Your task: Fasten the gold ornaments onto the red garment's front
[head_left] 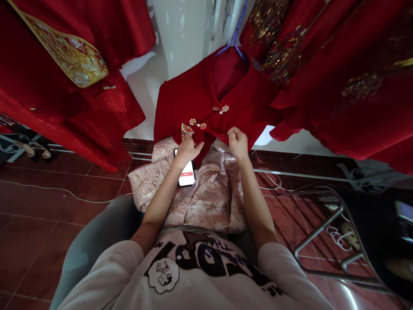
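Head view: looking down at a red V-neck top [185, 97] on a purple hanger [235, 39], lower edge meeting shiny pink floral fabric [209, 200] over the lap. Got the left hand [188, 150] right at a fan-shaped ornament [187, 128], just beside some flower clasps [202, 126], grip apart with thumb spread away. Then the right hand [238, 144], grip together, clamped on a fold of the top. Also spotted a lit phone [186, 176] partly under the left wrist, lying on that pink fabric. Off to both sides, more red garments [106, 26], plus a gold-embroidered panel [80, 64] over left. Down below, reddish floor tiles [29, 241] and a pale cable [69, 190].
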Motion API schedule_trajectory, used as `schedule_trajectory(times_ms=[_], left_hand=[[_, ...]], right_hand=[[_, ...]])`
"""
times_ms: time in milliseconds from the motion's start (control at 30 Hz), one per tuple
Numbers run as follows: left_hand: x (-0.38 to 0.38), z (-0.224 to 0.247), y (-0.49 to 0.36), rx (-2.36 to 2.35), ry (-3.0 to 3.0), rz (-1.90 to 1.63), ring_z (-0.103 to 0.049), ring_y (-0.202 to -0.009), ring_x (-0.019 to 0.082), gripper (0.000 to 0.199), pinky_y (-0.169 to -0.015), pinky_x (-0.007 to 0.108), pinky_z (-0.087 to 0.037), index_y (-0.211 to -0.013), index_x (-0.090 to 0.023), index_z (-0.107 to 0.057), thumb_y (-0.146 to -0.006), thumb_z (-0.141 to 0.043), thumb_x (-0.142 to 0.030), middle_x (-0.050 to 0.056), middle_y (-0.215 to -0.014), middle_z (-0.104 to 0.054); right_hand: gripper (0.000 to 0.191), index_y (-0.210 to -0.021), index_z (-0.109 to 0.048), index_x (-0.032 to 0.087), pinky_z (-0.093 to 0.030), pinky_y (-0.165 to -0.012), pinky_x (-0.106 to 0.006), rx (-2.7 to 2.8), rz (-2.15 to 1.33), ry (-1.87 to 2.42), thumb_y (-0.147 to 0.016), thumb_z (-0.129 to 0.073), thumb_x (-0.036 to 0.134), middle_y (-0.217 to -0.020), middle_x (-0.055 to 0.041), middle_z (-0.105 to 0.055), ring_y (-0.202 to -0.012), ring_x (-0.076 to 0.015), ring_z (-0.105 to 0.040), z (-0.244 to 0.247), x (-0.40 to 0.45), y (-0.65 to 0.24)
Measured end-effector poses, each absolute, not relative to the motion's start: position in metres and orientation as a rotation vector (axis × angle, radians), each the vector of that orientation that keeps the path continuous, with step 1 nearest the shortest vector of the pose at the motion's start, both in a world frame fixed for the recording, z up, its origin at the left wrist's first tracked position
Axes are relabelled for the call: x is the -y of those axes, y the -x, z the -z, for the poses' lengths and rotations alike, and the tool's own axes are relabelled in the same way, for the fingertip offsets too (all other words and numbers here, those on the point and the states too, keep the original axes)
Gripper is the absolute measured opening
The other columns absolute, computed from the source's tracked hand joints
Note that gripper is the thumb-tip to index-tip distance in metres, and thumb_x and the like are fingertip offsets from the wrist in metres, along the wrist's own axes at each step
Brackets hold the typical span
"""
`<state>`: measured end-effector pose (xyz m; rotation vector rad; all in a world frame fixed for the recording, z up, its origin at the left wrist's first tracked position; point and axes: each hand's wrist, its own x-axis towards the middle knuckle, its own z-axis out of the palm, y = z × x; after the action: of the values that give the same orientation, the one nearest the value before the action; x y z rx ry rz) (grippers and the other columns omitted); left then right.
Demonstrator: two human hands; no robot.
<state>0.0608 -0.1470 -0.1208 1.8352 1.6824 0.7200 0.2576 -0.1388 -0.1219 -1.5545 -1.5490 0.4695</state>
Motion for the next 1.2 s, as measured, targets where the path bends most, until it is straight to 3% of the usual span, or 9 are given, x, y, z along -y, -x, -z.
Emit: schedule_trajectory(times_ms=[100, 200, 300, 433, 633, 767, 900, 1067, 1200], left_hand=[[0.148, 0.12, -0.061, -1.772, -1.812, -0.716, -0.051, -0.135, 0.034, 0.056, -0.113, 0.041, -0.041, -0.137, -0.002, -0.045, -0.096, -0.063, -0.036, 0.029, -0.143, -0.048], [0.15, 0.118, -0.06, -1.791, -1.833, -0.747, -0.04, -0.144, 0.037, 0.058, -0.118, 0.044, -0.035, -0.138, -0.001, -0.043, -0.095, -0.065, -0.034, 0.03, -0.145, -0.044], [0.154, 0.113, -0.059, -1.842, -1.897, -0.762, -0.041, -0.14, 0.039, 0.043, -0.119, 0.049, -0.033, -0.125, -0.006, -0.054, -0.094, -0.066, -0.033, 0.026, -0.139, -0.048], [0.157, 0.106, -0.064, -1.796, -1.968, -0.909, -0.042, -0.137, 0.037, 0.024, -0.119, 0.049, -0.033, -0.108, -0.012, -0.062, -0.095, -0.066, -0.032, 0.022, -0.131, -0.052], [0.156, 0.109, -0.086, -1.091, -1.674, -0.907, -0.065, -0.115, 0.02, 0.025, -0.1, 0.031, -0.051, -0.124, -0.014, -0.053, -0.103, -0.052, -0.028, 0.014, -0.122, -0.066], [0.157, 0.111, -0.088, -0.981, -1.606, -0.946, -0.065, -0.113, 0.019, 0.02, -0.098, 0.03, -0.054, -0.116, -0.016, -0.058, -0.104, -0.049, -0.03, 0.01, -0.117, -0.067], [0.153, 0.115, -0.082, -0.981, -1.514, -0.884, -0.067, -0.096, 0.018, 0.025, -0.085, 0.032, -0.059, -0.115, -0.014, -0.059, -0.105, -0.047, -0.034, 0.009, -0.104, -0.067], [0.149, 0.125, -0.081, -1.049, -1.711, -0.737, -0.056, -0.067, 0.013, 0.013, -0.064, 0.026, -0.048, -0.094, -0.015, -0.061, -0.098, -0.054, -0.026, 0.001, -0.073, -0.058], [0.147, 0.127, -0.078, -1.193, -1.851, -0.691, -0.04, -0.056, 0.01, 0.033, -0.055, 0.025, -0.031, -0.066, -0.018, -0.046, -0.096, -0.056, -0.027, -0.004, -0.059, -0.043]], right_hand=[[0.029, -0.082, -0.054, 0.021, -0.043, -0.069, -0.024, 1.589, -0.513, 1.515, -0.092, -0.039, 0.044, -0.079, -0.0023, -0.061, -0.072, -0.0148, -0.055, 0.118, 0.142, -0.258], [0.042, -0.086, -0.059, 0.02, -0.044, -0.07, -0.024, 1.679, -0.549, 1.424, -0.085, -0.056, 0.061, -0.083, -0.0028, -0.065, -0.073, -0.0146, -0.057, 0.114, 0.146, -0.26], [0.039, -0.085, -0.062, 0.019, -0.044, -0.069, -0.025, 1.764, -0.546, 1.428, -0.075, -0.07, 0.056, -0.076, -0.0005, -0.065, -0.071, -0.015, -0.058, 0.112, 0.148, -0.261], [0.025, -0.087, -0.064, 0.017, -0.046, -0.071, -0.025, 1.793, -0.628, 1.351, -0.075, -0.068, 0.039, -0.076, -0.0009, -0.068, -0.07, -0.0146, -0.061, 0.112, 0.149, -0.258], [0.035, -0.096, -0.065, 0.017, -0.054, -0.075, -0.028, 1.774, -0.912, 1.212, -0.078, -0.068, 0.047, -0.086, -0.0042, -0.073, -0.079, -0.0162, -0.067, 0.109, 0.151, -0.257], [0.049, -0.107, -0.068, 0.015, -0.06, -0.07, -0.03, 1.701, -1.099, 1.119, -0.077, -0.071, 0.054, -0.094, -0.0068, -0.074, -0.084, -0.0182, -0.069, 0.106, 0.153, -0.26], [0.051, -0.121, -0.068, 0.017, -0.064, -0.08, -0.034, 1.676, -1.15, 1.049, -0.082, -0.069, 0.05, -0.108, -0.0084, -0.074, -0.099, -0.0199, -0.071, 0.101, 0.156, -0.262], [0.051, -0.132, -0.065, 0.023, -0.063, -0.088, -0.037, 1.7, -1.203, 0.947, -0.086, -0.069, 0.046, -0.132, -0.0089, -0.068, -0.114, -0.0225, -0.069, 0.095, 0.158, -0.259], [0.044, -0.109, -0.071, 0.021, -0.064, -0.081, -0.035, 1.659, -1.088, 1.016, -0.081, -0.075, 0.055, -0.114, -0.0086, -0.073, -0.097, -0.0203, -0.071, 0.101, 0.154, -0.258]])
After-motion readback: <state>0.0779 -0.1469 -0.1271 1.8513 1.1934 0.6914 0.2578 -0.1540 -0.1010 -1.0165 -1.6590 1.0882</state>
